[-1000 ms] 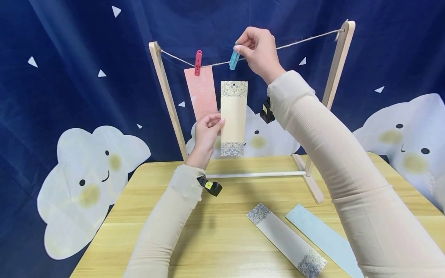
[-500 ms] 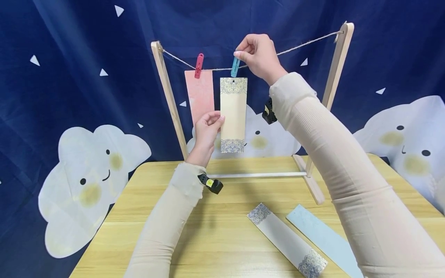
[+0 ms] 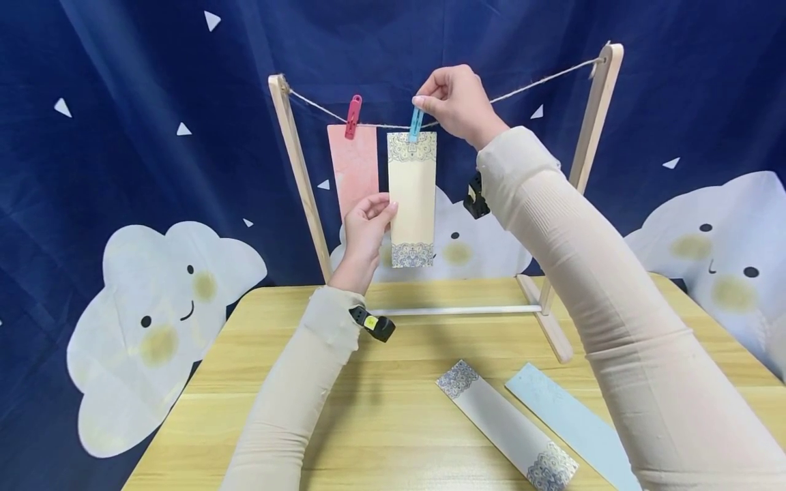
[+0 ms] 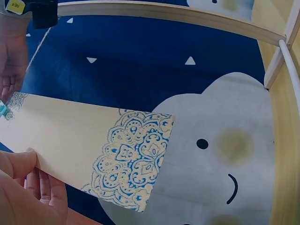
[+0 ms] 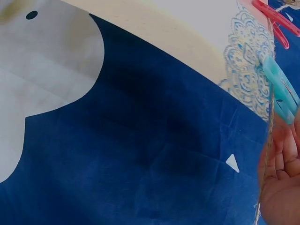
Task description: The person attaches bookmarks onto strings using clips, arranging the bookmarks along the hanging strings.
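Cream card (image 4: 70, 129) (blue lacework (image 4: 131, 159) at both ends) | left hand (image 4: 26, 202): pinching card's long edge | teal clip (image 4: 3, 110): at card's far end | cloud (image 4: 234, 117): behind card

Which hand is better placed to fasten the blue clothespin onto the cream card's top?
Probably the right hand: it pinches the blue clothespin, whose lower end overlaps the cream card's top edge. The left hand holds the card lower down, by its side, so it looks better suited to steadying.
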Action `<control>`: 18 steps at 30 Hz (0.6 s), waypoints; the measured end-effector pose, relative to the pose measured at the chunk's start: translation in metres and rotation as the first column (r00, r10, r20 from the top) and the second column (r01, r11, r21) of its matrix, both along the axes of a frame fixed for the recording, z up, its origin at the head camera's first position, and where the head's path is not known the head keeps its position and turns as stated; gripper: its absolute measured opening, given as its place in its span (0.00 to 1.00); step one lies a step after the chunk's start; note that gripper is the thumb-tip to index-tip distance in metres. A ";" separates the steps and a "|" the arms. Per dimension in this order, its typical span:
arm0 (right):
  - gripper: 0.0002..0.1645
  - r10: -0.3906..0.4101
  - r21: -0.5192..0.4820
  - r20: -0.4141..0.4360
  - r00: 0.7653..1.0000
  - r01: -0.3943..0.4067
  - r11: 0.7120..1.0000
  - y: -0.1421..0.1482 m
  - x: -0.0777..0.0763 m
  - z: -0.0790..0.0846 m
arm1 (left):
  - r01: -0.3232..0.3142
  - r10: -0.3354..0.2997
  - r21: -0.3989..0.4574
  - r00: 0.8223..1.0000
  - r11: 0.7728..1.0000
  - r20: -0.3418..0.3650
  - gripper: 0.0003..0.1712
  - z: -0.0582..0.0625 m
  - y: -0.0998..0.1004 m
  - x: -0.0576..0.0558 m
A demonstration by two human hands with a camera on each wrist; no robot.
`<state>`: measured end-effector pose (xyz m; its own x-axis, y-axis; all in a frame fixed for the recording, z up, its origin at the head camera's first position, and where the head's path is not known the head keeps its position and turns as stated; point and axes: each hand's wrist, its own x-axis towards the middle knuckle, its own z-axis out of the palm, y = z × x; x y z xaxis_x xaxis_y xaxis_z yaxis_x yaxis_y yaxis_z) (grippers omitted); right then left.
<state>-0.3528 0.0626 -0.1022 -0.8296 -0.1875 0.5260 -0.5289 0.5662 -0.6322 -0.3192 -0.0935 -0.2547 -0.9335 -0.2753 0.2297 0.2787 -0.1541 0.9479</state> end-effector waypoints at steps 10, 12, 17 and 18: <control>0.17 -0.016 -0.005 0.089 0.996 0.016 1.000 0.001 0.003 0.002 | 0.002 -0.002 0.002 1.000 1.000 0.007 0.10 0.005 0.002 0.001; 0.18 -0.009 -0.017 0.109 0.994 0.011 1.000 0.000 0.003 0.002 | 0.001 -0.001 0.006 1.000 1.000 0.005 0.10 0.004 0.002 0.001; 0.21 -0.002 0.004 0.134 0.991 0.002 1.000 0.002 0.002 0.003 | 0.012 -0.012 0.012 1.000 1.000 0.000 0.10 0.004 0.001 0.000; 0.21 0.001 0.011 0.134 0.991 -0.003 1.000 0.002 0.002 0.003 | 0.014 -0.015 0.012 1.000 1.000 0.000 0.10 0.004 0.001 -0.001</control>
<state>-0.3511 0.0648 -0.0987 -0.8919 -0.1943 0.4084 -0.4411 0.5728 -0.6909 -0.3198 -0.0920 -0.2508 -0.9375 -0.2646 0.2259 0.2760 -0.1699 0.9460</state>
